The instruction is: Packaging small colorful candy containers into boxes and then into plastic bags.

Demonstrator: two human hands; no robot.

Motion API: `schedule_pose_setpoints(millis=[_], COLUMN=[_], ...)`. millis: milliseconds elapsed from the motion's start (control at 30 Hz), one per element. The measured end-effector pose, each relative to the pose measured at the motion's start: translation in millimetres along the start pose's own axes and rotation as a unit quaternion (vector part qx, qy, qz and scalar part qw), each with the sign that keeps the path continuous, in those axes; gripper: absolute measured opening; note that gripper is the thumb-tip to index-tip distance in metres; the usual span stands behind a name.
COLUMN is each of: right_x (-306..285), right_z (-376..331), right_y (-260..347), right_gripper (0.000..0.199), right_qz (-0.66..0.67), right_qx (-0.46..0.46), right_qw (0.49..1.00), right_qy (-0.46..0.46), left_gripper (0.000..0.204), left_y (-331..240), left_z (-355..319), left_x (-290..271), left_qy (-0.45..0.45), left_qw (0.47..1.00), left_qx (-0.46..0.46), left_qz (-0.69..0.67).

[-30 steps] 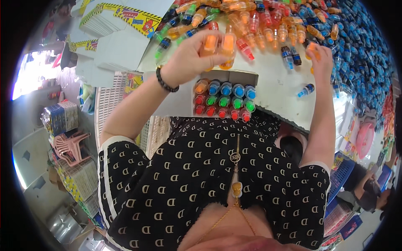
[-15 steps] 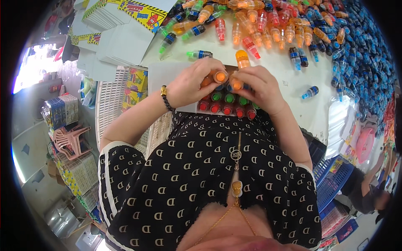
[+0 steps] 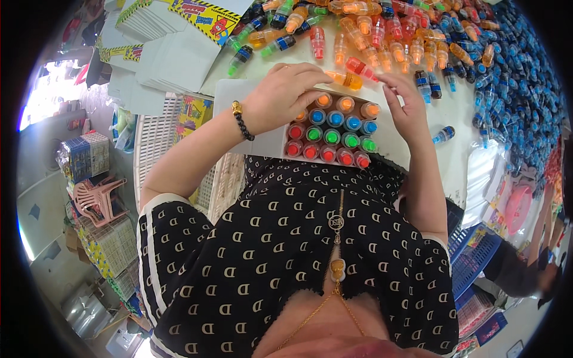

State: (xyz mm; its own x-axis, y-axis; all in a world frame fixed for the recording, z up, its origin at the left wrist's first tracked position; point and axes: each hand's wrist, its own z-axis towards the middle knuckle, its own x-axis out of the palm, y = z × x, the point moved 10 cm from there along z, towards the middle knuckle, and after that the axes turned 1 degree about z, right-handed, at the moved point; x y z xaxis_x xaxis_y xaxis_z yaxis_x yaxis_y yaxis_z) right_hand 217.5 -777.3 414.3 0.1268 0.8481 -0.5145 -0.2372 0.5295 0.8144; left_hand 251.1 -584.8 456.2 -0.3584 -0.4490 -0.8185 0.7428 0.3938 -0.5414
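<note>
A white box (image 3: 258, 142) stands on the table edge in front of me, filled with upright small bottles (image 3: 332, 136) in rows of orange, blue, green and red caps. My left hand (image 3: 280, 98), with a dark bead bracelet on its wrist, lies over the box's far left corner, fingers curved onto the orange-capped row; whatever is under the palm is hidden. An orange bottle (image 3: 348, 79) lies just beyond its fingertips. My right hand (image 3: 407, 108) hovers at the box's right side, fingers spread and holding nothing.
Many loose bottles (image 3: 382, 42) lie across the white table's far side, and a big heap of blue ones (image 3: 519, 89) is at the right. Flat printed cartons (image 3: 173, 42) are stacked at the far left. White crates (image 3: 158, 140) stand to my left, blue baskets (image 3: 474, 256) to my right.
Both hands came back from the loose bottles and set orange-capped ones into the box's far row. The right hand has since lifted off to the right; the left stays on the box.
</note>
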Motion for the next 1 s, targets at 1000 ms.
schedule_pose_setpoints(millis=[1000], right_x=[17.1], right_z=[12.7], right_y=[38.7], right_gripper=[0.033], right_qz=[-0.005], right_qx=[0.017], right_qw=[0.977], right_qy=[0.212], left_gripper=[0.028], left_y=[81.5], left_z=[-13.6], left_x=[-12.1], left_qy=[0.157], left_qw=[0.977], left_qx=[-0.14], left_qz=[0.016])
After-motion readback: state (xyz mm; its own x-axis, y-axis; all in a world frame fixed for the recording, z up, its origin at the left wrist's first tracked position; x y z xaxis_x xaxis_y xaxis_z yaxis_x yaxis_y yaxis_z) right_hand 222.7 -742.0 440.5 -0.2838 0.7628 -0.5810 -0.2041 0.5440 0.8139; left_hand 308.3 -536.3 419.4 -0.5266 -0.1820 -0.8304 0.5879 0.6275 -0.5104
